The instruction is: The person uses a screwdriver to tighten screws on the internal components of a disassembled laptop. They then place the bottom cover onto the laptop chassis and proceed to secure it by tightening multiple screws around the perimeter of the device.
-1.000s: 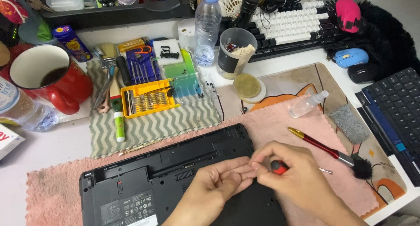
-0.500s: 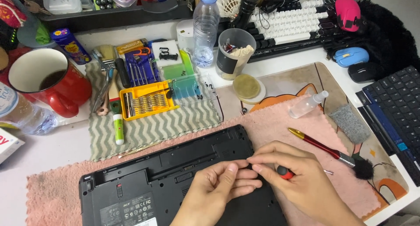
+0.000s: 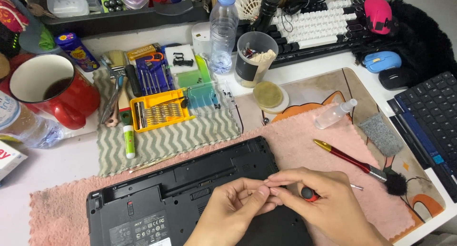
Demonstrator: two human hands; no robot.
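Observation:
A black laptop (image 3: 190, 189) lies upside down on a pink cloth (image 3: 309, 141). My left hand (image 3: 233, 210) and my right hand (image 3: 319, 201) meet over its right rear part, fingertips pinched together at one spot. My right hand holds a small screwdriver with a red and black handle (image 3: 309, 193); its thin metal tip sticks out to the right past the hand. What the fingertips pinch is too small to see.
A yellow bit tray (image 3: 159, 113) and blue tool case (image 3: 152, 74) lie on a striped mat. A red mug (image 3: 57, 91), a water bottle (image 3: 223, 29), a grey cup (image 3: 254, 58), a red brush (image 3: 357, 162), a spray bottle (image 3: 335, 113) and keyboards surround the work.
Both hands have shifted slightly up and left over the laptop's edge and closed tighter together. The screwdriver handle is now mostly tucked under my right fingers.

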